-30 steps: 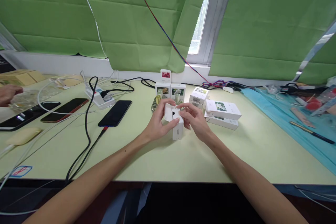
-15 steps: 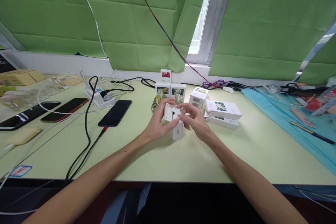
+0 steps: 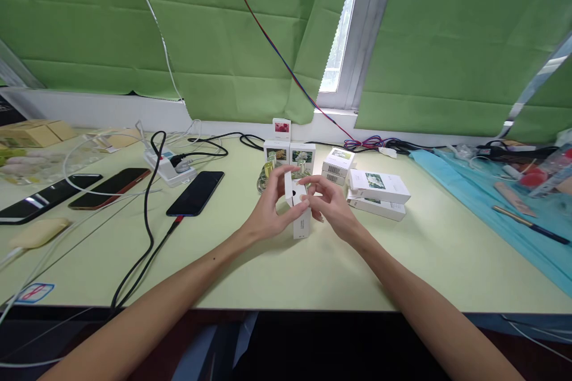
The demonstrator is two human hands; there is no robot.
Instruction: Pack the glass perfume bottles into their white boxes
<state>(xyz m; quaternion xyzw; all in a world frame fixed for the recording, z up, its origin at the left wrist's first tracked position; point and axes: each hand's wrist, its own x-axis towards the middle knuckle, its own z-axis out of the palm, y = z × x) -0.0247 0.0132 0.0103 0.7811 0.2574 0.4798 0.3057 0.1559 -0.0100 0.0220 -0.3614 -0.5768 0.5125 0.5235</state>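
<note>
A small white carton stands upright on the table, its top flap raised on the left side. My left hand is closed around its left side and flap, with the thumb across the front edge. From the right, my right hand pinches the carton's top edge. Just behind the hands are glass bottles with clear and yellowish caps, partly hidden by my fingers. White boxes with flower pictures stand behind the bottles. More flower-printed boxes lie stacked to the right.
On the left lie several phones, a white power strip and loose cables. A blue sheet on the right carries a dark pen-like stick and clear plastic items. Green curtains hang behind the table.
The carton's flap has swung from leaning outward on the left to standing more upright by the opening. Both hands stay in nearly the same place on the carton.
</note>
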